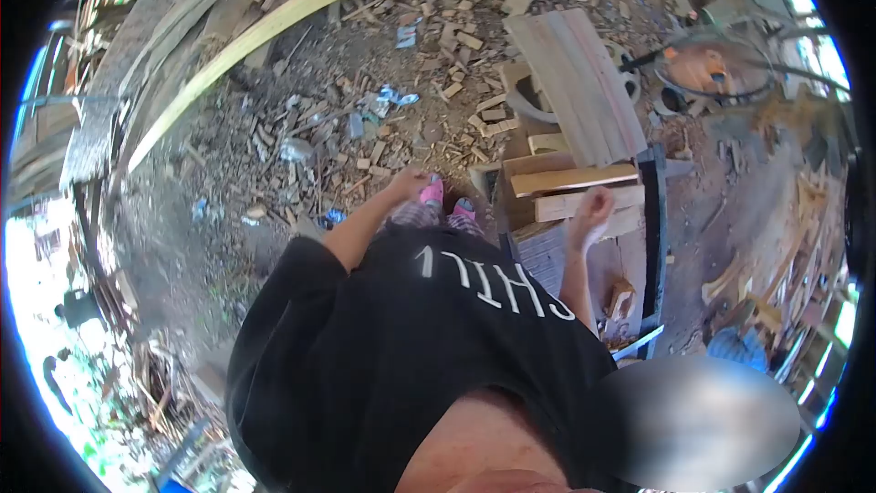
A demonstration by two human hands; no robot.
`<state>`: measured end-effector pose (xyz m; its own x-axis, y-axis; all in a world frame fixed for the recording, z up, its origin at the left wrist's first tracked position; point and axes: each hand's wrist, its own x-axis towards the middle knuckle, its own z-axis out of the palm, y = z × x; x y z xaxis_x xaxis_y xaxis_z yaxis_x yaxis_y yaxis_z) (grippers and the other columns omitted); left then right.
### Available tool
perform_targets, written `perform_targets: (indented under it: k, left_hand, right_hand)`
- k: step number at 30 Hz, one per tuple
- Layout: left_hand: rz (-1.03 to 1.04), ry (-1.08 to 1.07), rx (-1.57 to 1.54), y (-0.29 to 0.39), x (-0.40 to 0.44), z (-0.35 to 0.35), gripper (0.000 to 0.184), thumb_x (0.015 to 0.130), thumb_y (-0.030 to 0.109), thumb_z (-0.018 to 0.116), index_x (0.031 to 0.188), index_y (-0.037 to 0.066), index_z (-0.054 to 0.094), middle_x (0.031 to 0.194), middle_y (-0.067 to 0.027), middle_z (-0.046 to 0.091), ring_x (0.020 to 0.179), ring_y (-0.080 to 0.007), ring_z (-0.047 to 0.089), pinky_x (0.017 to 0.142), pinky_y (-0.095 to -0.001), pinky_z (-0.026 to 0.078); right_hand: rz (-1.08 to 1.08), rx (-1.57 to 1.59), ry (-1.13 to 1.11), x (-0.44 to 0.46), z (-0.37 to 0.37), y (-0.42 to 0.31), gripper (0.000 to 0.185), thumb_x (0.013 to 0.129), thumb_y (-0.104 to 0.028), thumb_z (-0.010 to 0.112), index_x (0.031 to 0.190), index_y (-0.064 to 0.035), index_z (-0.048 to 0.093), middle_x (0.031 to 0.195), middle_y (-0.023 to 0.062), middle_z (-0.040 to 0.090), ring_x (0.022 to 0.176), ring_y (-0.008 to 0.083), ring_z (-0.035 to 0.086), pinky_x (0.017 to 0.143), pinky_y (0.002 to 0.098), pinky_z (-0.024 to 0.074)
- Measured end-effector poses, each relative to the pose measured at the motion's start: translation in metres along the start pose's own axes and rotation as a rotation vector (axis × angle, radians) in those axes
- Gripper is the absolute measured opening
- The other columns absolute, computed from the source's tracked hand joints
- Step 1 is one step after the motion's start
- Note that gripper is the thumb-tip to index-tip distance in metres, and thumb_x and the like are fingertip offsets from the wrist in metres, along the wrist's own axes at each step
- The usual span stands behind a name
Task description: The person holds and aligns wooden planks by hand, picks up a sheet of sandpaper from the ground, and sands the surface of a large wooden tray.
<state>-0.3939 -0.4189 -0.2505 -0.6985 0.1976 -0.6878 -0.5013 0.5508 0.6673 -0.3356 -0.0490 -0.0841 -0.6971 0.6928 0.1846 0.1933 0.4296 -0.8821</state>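
Beside the pink sandals, my left hand hangs with its fingers curled; what they hold, if anything, is too small to tell. My right hand is loosely closed with nothing visible in it, just above a pale wooden block on the wooden work stand. A narrow board lies beyond that block. Farther off, a wide plank rests slanted. Nearer my body, a small brown wooden piece sits on the stand.
Wood offcuts and plastic scraps litter the dirt floor. A long pale board crosses the upper left. An orange object stands at the upper right, and strips of wood are piled at the right.
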Motion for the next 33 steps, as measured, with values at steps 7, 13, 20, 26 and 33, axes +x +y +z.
perform_targets:
  k: [7,13,20,26,33]
  left_hand:
    - [-0.156,0.133,0.134,-0.022,-0.037,-0.005,0.021,0.075,0.027,0.066,0.078,0.007,0.071,0.069,-0.0078,0.066,0.061,-0.0199,0.062,0.062,-0.0354,0.05]
    - [-0.3,0.275,-0.231,-0.051,-0.063,-0.032,0.025,0.077,0.034,0.062,0.076,0.01,0.07,0.072,-0.0124,0.068,0.071,-0.028,0.068,0.07,-0.0397,0.053]
    - [-0.23,0.25,-0.053,-0.119,-0.009,-0.071,0.027,0.076,0.028,0.067,0.084,0.003,0.068,0.071,-0.0097,0.067,0.06,-0.0173,0.063,0.058,-0.0332,0.051]
    - [-0.318,0.276,-0.166,-0.149,0.045,-0.163,0.024,0.073,0.033,0.066,0.085,0.014,0.073,0.091,-0.0136,0.07,0.087,-0.0297,0.067,0.08,-0.0383,0.053]
    - [-0.429,0.488,-0.142,-0.189,0.074,-0.24,0.024,0.075,0.031,0.067,0.086,0.011,0.073,0.091,-0.0153,0.069,0.088,-0.0311,0.066,0.079,-0.0383,0.052]
  right_hand:
    - [-0.143,0.052,-0.097,0.019,0.016,-0.013,0.016,0.094,-0.016,0.055,0.098,-0.0007,0.055,0.09,0.006,0.056,0.08,0.013,0.052,0.072,0.0279,0.0449]
    - [-0.166,0.076,-0.52,-0.014,0.054,-0.032,0.011,0.093,-0.011,0.056,0.094,-0.001,0.057,0.085,0.0034,0.055,0.073,0.0112,0.05,0.065,0.0244,0.043]
    - [-0.374,-0.093,-0.883,-0.042,0.149,-0.079,0.009,0.089,-0.008,0.058,0.095,-0.0012,0.059,0.078,0.0104,0.058,0.064,0.0188,0.055,0.059,0.0296,0.0448]
    - [-0.307,-0.231,-1.213,-0.064,0.257,-0.05,0.011,0.086,-0.01,0.057,0.092,-0.0012,0.058,0.082,0.0169,0.061,0.075,0.0309,0.062,0.068,0.0384,0.0481]
    - [-0.139,-0.31,-1.436,-0.089,0.35,-0.012,0.013,0.084,-0.012,0.059,0.093,-0.0019,0.059,0.081,0.0133,0.063,0.074,0.0259,0.062,0.068,0.0346,0.0485]
